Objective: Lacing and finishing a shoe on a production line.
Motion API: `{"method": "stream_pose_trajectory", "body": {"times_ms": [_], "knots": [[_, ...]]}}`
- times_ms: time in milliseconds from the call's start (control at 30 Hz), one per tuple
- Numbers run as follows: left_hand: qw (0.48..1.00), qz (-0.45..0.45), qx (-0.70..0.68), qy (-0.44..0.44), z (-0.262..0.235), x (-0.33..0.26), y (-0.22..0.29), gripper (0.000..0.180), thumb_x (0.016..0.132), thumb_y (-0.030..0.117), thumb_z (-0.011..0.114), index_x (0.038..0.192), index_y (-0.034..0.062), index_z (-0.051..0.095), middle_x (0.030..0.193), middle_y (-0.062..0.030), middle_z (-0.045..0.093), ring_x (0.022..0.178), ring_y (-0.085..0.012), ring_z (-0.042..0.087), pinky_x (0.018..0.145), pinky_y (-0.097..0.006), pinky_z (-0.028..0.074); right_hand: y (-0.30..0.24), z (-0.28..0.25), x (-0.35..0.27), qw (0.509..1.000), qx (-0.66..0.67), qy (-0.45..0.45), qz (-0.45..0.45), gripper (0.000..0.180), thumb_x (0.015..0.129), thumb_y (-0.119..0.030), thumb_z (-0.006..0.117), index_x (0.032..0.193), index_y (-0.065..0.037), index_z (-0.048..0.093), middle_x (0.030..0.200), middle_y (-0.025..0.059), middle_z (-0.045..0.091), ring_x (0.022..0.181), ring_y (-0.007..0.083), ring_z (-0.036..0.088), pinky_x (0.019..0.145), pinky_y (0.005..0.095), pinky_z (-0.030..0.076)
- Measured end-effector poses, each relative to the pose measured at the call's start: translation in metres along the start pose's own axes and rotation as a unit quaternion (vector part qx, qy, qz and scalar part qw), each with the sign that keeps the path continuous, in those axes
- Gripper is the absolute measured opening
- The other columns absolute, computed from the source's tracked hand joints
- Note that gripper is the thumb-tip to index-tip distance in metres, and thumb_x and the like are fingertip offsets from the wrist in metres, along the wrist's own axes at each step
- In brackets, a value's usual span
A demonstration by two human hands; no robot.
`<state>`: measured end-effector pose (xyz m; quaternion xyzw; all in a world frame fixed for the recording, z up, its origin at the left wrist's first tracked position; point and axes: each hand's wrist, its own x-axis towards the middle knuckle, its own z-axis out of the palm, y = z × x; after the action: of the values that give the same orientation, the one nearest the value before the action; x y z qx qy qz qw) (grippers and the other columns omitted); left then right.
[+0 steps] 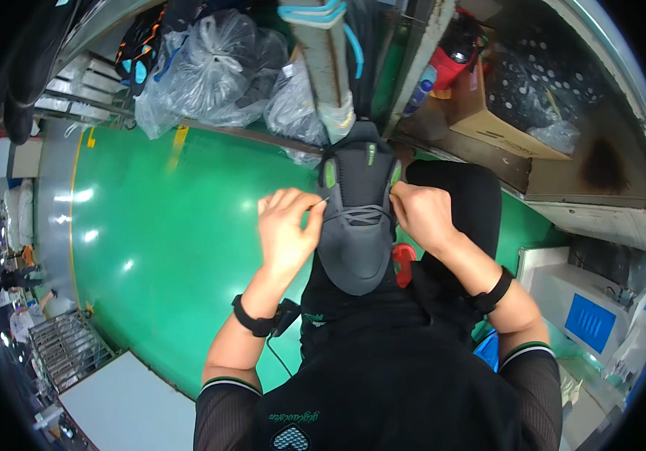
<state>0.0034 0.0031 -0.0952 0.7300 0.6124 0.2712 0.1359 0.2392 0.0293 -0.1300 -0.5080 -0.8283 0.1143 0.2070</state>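
While we bend over the shoe (357, 259): it lies over our lap, dark grey, its toe toward us, its tongue and green-lined collar away from us, with laces (360, 216) crossed over its middle.
Left hand (287, 225): at the shoe's left edge, our fingers are pinched on a thin strand (324, 201), too small for us to tell whether it is a lace end.
Right hand (424, 214): at the right edge of the collar, our fingers are drawn narrow; we cannot tell whether they grip anything.
Metal post (324, 71): tied with blue cord, it stands just beyond the heel and blocks the far side.
Red piece (404, 263): it sits just beside the shoe's right edge, near our bent right leg (462, 199).
Plastic bags (221, 71): they fill the low shelf to the left of the post, along its near edge.
Right shelf (563, 184): a cardboard box (507, 139) stands near its front edge, with a bottle (418, 98) near its left edge.
Wristbands: we wear black ones on both arms; a cable (278, 357) hangs from the left.
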Motion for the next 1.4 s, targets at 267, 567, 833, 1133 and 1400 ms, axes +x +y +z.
{"method": "stream_pose_trajectory", "body": {"times_ms": [267, 567, 833, 1133, 1400], "knots": [[0.987, 0.109, 0.118, -0.004, 0.003, 0.019, 0.007, 0.004, 0.073, 0.011, 0.069, 0.071, 0.0096, 0.066, 0.074, -0.0008, 0.061, 0.09, -0.0214, 0.057, 0.091, -0.044, 0.033, 0.028, -0.019, 0.012, 0.982, -0.026, -0.1, -0.156, 0.01, 0.074, -0.013, 0.062, 0.08, -0.009, 0.055, 0.067, 0.0049, 0.056, 0.063, 0.0231, 0.062, 0.053, 0.034, 0.048], [0.936, 0.255, 0.178, -0.167, 0.009, 0.056, 0.009, 0.003, 0.069, 0.012, 0.064, 0.067, 0.0096, 0.063, 0.071, -0.0013, 0.059, 0.083, -0.0202, 0.054, 0.079, -0.037, 0.038, 0.03, -0.038, 0.048, 0.962, -0.032, -0.103, -0.25, 0.029, 0.065, -0.016, 0.073, 0.084, -0.009, 0.053, 0.091, 0.0031, 0.051, 0.086, 0.0206, 0.057, 0.062, 0.0321, 0.051], [0.848, 0.503, 0.117, -0.121, -0.005, 0.093, -0.006, 0.006, 0.074, 0.017, 0.06, 0.077, 0.0126, 0.063, 0.084, 0.0019, 0.055, 0.092, -0.0182, 0.053, 0.088, -0.039, 0.039, 0.043, -0.027, 0.072, 0.897, -0.043, -0.185, -0.398, 0.012, 0.065, -0.023, 0.069, 0.069, -0.014, 0.063, 0.079, -0.0042, 0.052, 0.085, 0.0148, 0.051, 0.07, 0.0302, 0.04], [0.853, 0.254, -0.009, -0.456, 0.002, 0.118, -0.025, 0.015, 0.072, 0.02, 0.073, 0.079, 0.0074, 0.068, 0.084, -0.0026, 0.052, 0.099, -0.0225, 0.049, 0.089, -0.036, 0.039, 0.047, -0.02, 0.069, 0.929, 0.086, -0.31, -0.186, 0.017, 0.073, -0.022, 0.073, 0.068, -0.007, 0.068, 0.077, 0.0034, 0.052, 0.085, 0.0246, 0.049, 0.073, 0.0374, 0.044], [0.829, -0.132, -0.496, -0.223, 0.007, 0.081, 0.004, 0.012, 0.091, 0.014, 0.061, 0.086, 0.003, 0.063, 0.094, -0.0011, 0.053, 0.096, -0.0113, 0.05, 0.086, -0.028, 0.037, 0.022, -0.005, 0.039, 0.88, 0.428, -0.141, 0.151, 0.01, 0.078, -0.011, 0.068, 0.07, -0.006, 0.066, 0.081, 0.0053, 0.058, 0.09, 0.0237, 0.053, 0.078, 0.0352, 0.045]]}}
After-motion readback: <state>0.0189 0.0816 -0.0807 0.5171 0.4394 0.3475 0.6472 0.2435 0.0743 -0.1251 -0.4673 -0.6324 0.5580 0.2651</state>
